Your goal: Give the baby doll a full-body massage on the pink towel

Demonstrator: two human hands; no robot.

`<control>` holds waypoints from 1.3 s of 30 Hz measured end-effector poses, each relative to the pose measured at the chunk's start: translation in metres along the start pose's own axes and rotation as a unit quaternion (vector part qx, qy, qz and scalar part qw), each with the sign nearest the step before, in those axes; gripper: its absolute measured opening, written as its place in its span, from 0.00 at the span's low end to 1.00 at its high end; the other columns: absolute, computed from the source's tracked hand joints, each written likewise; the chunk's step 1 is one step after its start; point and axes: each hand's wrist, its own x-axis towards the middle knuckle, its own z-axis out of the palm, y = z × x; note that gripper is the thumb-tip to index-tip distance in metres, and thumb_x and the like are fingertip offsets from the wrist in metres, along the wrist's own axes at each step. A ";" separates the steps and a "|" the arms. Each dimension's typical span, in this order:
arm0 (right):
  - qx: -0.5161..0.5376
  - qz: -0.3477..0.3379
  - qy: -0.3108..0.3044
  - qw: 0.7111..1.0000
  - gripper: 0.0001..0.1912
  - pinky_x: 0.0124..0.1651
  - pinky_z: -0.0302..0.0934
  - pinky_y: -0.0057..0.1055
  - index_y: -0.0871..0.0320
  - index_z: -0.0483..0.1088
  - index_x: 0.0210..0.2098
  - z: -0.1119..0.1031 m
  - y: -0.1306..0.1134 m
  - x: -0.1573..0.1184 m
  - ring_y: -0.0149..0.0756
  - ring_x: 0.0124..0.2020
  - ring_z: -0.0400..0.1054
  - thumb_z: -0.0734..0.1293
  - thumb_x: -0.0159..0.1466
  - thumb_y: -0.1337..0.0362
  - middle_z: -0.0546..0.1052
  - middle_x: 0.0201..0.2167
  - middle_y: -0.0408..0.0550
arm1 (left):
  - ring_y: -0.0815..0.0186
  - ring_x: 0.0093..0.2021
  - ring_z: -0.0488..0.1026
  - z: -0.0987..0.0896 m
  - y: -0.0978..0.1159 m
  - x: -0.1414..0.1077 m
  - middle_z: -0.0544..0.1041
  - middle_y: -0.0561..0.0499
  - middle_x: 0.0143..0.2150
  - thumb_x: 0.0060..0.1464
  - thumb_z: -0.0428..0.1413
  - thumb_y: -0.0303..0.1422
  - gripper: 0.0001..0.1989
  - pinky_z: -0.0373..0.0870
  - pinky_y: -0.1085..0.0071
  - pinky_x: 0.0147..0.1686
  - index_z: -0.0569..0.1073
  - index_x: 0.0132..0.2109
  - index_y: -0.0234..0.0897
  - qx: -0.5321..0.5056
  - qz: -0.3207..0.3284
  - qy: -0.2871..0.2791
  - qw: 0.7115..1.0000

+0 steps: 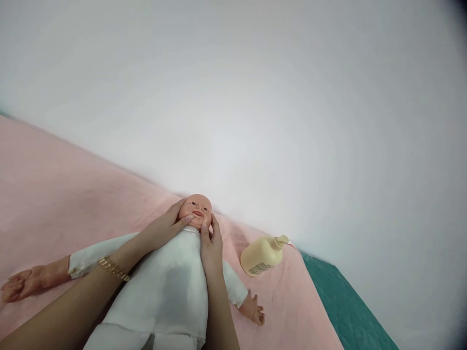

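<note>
A baby doll in white clothes [178, 282] lies on its back on a pink cloth [284, 301], arms spread to both sides. My left hand [166, 228] rests along one side of the doll's head [197, 209], its thumb by the chin. On the other side, my right hand [212, 243] cups the cheek and jaw, thumb near the chin. Both hands hold the head between them. The fingertips behind the head are partly hidden. A gold bracelet is on my left wrist.
To the right of the doll, a yellow pump bottle [260, 255] stands on the pink cloth. A green quilted surface [350, 306] shows beyond the cloth's right edge. A plain white wall [255, 107] rises behind.
</note>
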 end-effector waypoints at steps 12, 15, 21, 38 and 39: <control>0.000 0.003 0.006 1.000 0.36 0.64 0.63 0.40 0.59 0.62 0.67 0.001 0.001 0.000 0.45 0.61 0.70 0.65 0.66 0.47 0.71 0.64 0.54 | 0.45 0.68 0.63 0.001 -0.004 0.001 0.63 0.41 0.71 0.59 0.48 0.59 0.42 0.65 0.51 0.63 0.56 0.72 0.40 0.003 -0.001 0.000 1.000; -0.001 0.006 0.004 1.000 0.36 0.65 0.62 0.40 0.61 0.62 0.67 0.001 -0.001 0.000 0.45 0.62 0.69 0.64 0.66 0.47 0.70 0.64 0.55 | 0.43 0.68 0.62 0.002 -0.004 0.001 0.62 0.41 0.71 0.59 0.47 0.59 0.42 0.64 0.50 0.63 0.57 0.71 0.40 0.007 -0.007 0.003 1.000; -0.012 0.002 0.013 1.000 0.35 0.65 0.62 0.41 0.58 0.63 0.66 0.001 -0.002 -0.001 0.46 0.63 0.68 0.64 0.66 0.46 0.70 0.65 0.54 | 0.47 0.68 0.63 -0.001 -0.003 0.000 0.64 0.43 0.70 0.60 0.48 0.57 0.39 0.64 0.53 0.64 0.57 0.71 0.41 0.009 0.002 -0.006 1.000; -0.024 0.016 -0.005 1.000 0.37 0.66 0.60 0.40 0.63 0.59 0.69 0.001 -0.007 -0.001 0.45 0.63 0.67 0.61 0.68 0.47 0.68 0.66 0.56 | 0.46 0.67 0.64 0.001 -0.004 0.001 0.65 0.42 0.69 0.60 0.49 0.58 0.39 0.63 0.51 0.64 0.59 0.70 0.41 0.001 -0.005 0.004 1.000; -0.025 0.015 -0.006 1.000 0.37 0.66 0.60 0.40 0.63 0.59 0.68 0.001 -0.007 -0.001 0.45 0.64 0.67 0.61 0.68 0.47 0.67 0.66 0.56 | 0.46 0.67 0.64 0.002 -0.004 0.001 0.65 0.43 0.70 0.60 0.49 0.58 0.38 0.63 0.51 0.64 0.59 0.70 0.42 0.001 -0.004 0.003 1.000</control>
